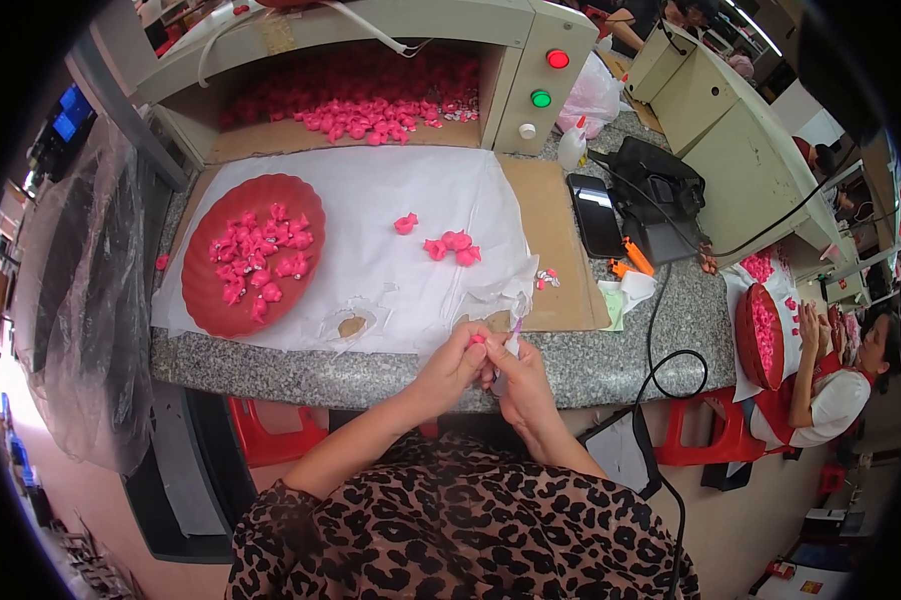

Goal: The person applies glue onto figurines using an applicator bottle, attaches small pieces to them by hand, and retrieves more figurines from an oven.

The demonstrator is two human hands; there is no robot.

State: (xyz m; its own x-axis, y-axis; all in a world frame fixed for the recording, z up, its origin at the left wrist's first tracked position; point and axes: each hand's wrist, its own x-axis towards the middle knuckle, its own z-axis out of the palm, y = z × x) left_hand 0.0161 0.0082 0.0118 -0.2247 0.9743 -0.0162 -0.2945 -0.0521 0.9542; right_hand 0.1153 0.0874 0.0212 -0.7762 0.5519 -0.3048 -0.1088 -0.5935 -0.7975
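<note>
Close together at the counter's front edge, both my hands are closed. My left hand [448, 372] pinches a small pink moulded piece [477, 340] between thumb and fingers. In my right hand [526, 385] is a slim whitish tool with a purple tip [514, 338], pointing up; its lower part is hidden by the fingers. Beyond them, several pink pieces [455, 247] lie grouped on a white paper sheet [360, 200], with a single pink piece [405, 224] apart from them. To the left, a red scalloped tray [202, 290] holds many similar pieces, some with silvery spots.
At the back, a beige machine [518, 75] has a heap of pink pieces [365, 118] in its opening. On the right are a phone [596, 218], black bag [655, 185], orange tool [637, 258], glue bottle [572, 146] and hanging cable [652, 340]. A co-worker [835, 390] sits farther right.
</note>
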